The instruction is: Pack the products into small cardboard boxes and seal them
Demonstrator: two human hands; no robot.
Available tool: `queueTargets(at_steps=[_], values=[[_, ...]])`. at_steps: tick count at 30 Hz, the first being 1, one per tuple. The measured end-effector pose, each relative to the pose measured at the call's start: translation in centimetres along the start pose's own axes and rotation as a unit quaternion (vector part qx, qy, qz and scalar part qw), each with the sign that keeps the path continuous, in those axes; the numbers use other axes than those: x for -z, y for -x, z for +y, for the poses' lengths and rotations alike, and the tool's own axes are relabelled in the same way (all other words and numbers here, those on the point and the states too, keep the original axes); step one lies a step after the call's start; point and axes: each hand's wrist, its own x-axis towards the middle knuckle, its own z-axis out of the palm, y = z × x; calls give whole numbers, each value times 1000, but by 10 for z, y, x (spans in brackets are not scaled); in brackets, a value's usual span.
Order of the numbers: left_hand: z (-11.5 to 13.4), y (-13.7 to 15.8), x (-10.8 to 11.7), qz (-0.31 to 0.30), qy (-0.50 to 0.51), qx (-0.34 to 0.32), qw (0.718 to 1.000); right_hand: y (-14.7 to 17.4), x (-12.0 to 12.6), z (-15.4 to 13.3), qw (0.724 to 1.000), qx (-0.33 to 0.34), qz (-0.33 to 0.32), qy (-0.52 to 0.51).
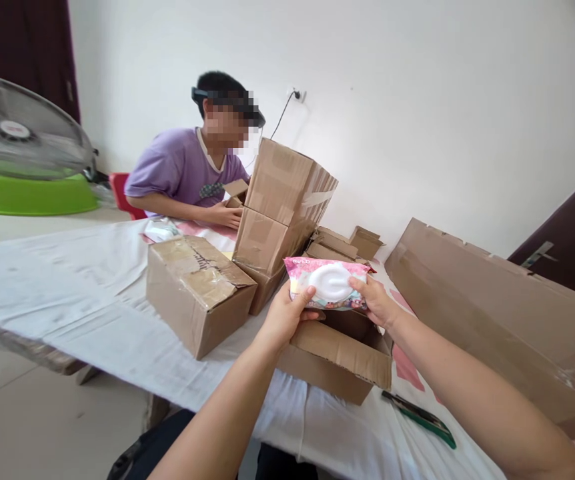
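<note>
Between my two hands is a pink pack of wet wipes (328, 283) with a white plastic lid facing me. My left hand (290, 310) grips its left end, thumb on the front. At the other end my right hand (375, 301) holds it, thumb beside the lid. Directly below the pack stands an open cardboard box (337, 357), its near flap folded outward; the pack and my hands partly cover its opening, and the inside is dark. A green utility knife (420, 419) lies on the cloth to the right of this box.
A closed carton (200, 287) and a tall stack of cartons (287, 200) stand left on the cloth-covered table (82, 293). Across it sits a person in a purple shirt (175, 167), a hand at a small box. A large cardboard sheet (487, 313) rises at right; a fan (22, 127) stands far left.
</note>
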Motion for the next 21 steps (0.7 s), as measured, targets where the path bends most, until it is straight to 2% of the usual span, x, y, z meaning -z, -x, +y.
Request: queueTargets(at_steps=[4, 7, 10, 12, 17, 19, 21], values=[[-2, -1, 2, -18, -38, -6, 999, 1, -4, -1, 1000, 12, 11, -11], [-3, 0, 3, -31, -71, -14, 997, 5, -3, 1, 999, 25, -21, -14], [-2, 5, 4, -33, -138, -38, 989, 15, -3, 3, 998, 52, -45, 10], [1, 11, 4, -39, -207, -66, 975, 28, -4, 0, 996, 75, -28, 28], [19, 34, 2, -132, -384, -127, 905, 75, -4, -13, 994, 86, 21, 58], [24, 43, 3, -184, -433, -149, 870, 102, 6, -11, 995, 79, 19, 64], [26, 49, 3, -266, -478, -173, 819, 133, 24, 0, 994, 72, 21, 77]])
